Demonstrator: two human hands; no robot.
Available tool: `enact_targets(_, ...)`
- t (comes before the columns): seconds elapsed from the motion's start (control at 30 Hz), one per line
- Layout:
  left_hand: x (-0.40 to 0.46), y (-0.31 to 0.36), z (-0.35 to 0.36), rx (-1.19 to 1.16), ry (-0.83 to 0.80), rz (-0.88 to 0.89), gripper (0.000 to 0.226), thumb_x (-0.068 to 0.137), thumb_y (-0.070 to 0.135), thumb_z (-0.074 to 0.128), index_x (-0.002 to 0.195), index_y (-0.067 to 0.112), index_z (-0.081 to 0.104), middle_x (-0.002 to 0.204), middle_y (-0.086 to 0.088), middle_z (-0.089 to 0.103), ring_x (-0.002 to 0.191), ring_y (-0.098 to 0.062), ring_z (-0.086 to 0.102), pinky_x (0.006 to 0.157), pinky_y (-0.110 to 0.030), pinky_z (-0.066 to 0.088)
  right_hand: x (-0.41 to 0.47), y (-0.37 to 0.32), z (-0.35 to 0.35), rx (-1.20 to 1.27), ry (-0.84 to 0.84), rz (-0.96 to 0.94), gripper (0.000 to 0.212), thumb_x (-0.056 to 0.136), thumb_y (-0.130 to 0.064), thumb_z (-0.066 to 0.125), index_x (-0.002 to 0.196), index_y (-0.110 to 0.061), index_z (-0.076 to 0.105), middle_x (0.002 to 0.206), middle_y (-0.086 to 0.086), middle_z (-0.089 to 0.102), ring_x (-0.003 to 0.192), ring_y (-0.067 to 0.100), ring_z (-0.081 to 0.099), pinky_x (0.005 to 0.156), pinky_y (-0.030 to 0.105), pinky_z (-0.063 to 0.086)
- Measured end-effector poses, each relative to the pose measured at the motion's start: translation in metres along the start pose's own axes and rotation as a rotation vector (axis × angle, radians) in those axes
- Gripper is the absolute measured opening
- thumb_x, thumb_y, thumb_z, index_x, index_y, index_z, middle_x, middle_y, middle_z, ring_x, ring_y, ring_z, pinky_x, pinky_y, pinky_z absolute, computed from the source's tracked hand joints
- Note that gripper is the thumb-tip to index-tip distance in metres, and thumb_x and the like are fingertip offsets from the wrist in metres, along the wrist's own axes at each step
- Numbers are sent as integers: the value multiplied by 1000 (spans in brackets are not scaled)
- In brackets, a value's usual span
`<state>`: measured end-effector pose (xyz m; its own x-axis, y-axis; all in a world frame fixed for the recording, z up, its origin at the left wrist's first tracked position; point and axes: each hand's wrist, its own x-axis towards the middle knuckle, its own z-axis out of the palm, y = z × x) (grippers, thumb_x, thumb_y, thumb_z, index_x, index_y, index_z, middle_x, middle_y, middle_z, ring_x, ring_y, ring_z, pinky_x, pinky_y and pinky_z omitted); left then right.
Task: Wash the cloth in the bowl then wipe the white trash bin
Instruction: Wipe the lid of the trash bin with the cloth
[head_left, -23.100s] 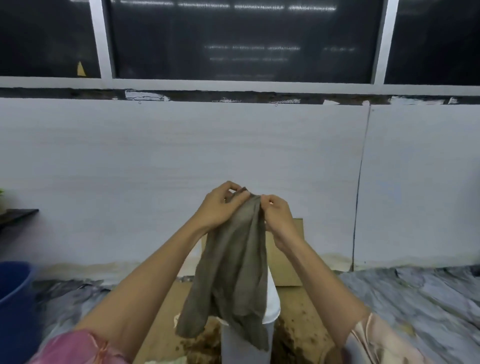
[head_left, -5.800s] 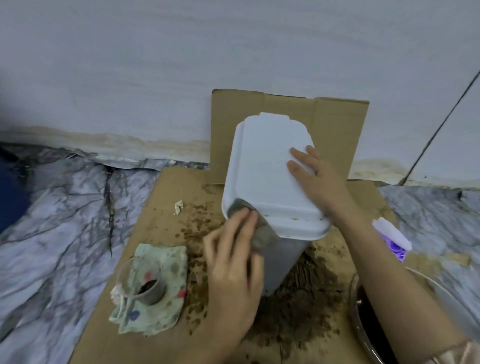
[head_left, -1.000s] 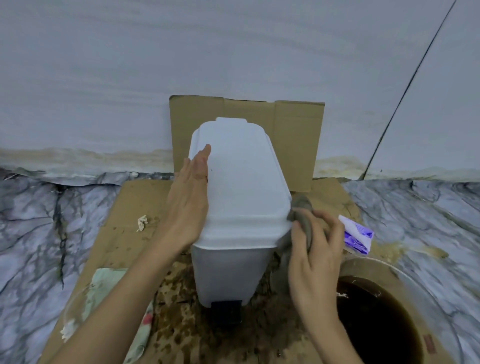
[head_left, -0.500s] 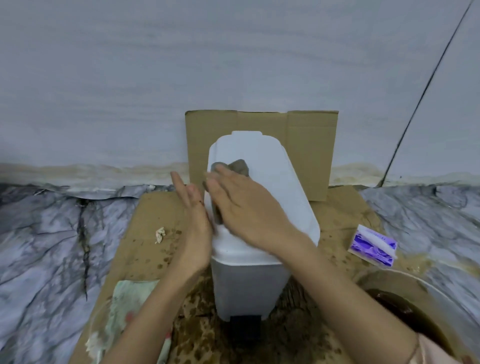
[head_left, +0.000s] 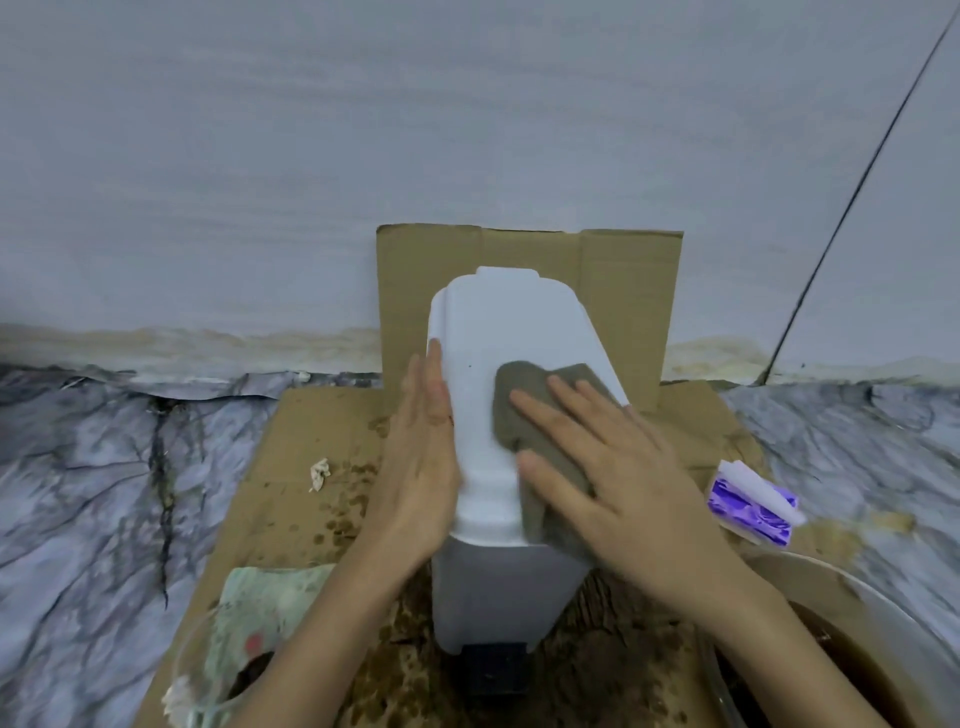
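Bowl (head_left: 878, 603) of brown water sits close by the right elbow, an easy knock and spill. Right hand (head_left: 618, 478), fingers flat, presses the cloth (head_left: 524, 410) on the bin (head_left: 498, 374) lid; left hand (head_left: 421, 467), open, braces its side, or the bin could tip.

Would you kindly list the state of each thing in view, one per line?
White trash bin: upright, lid shut.
Grey cloth: bunched, pressed flat on the lid.
Right hand: flat on the cloth.
Left hand: bracing the bin's left side.
Bowl: holds brown water.
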<state>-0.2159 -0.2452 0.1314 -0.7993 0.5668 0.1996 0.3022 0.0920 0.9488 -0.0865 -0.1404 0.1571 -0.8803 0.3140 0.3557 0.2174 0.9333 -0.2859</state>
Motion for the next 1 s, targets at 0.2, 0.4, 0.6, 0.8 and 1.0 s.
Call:
enact_targets(0.2, 1, 1, -8, 193, -66, 9, 46, 82, 77, 12, 128, 71, 11, 157, 23, 7, 145, 0, 0, 121, -42, 6, 65, 42, -5, 579, -38, 373, 49, 96, -37, 49, 143, -35, 37, 157, -9, 23, 143, 4, 18, 113, 24, 16)
enact_targets(0.4, 1, 11, -17, 286, -160, -43, 44, 100, 49, 23, 135, 58, -3, 147, 36, -2, 145, -2, -8, 121, -35, -1, -2, 26, 8, 610, 131, 309, 64, 83, -61, 55, 142, -50, 30, 154, -26, 18, 140, -9, 14, 112, 22, 19)
enact_targets(0.6, 6, 10, -38, 422, -9, -86, 52, 99, 42, 24, 149, 28, 20, 156, 14, 16, 142, 0, 10, 119, -29, 8, -23, 21, 13, 780, 236, 463, 51, 85, -57, 40, 135, -56, 35, 142, -39, 30, 127, -24, 24, 106, 11, 20)
enact_targets(0.8, 7, 9, -30, 253, -29, 61, 43, 93, 51, 41, 135, 41, 46, 128, 30, 49, 110, 19, 45, 94, -10, 36, 22, 14, -2, 320, -11, 308, 51, 98, -44, 36, 147, -41, 22, 159, -16, 6, 146, 3, 0, 113, 20, 8)
enact_targets(1.0, 21, -3, -37, 461, 56, 186, 35, 99, 27, 44, 132, 27, 54, 118, 13, 64, 101, 0, 59, 80, -7, 42, 55, 0, -6, -58, -276, 244, 55, 99, -51, 22, 151, -38, 7, 161, -8, -5, 147, 13, -8, 120, 42, 2)
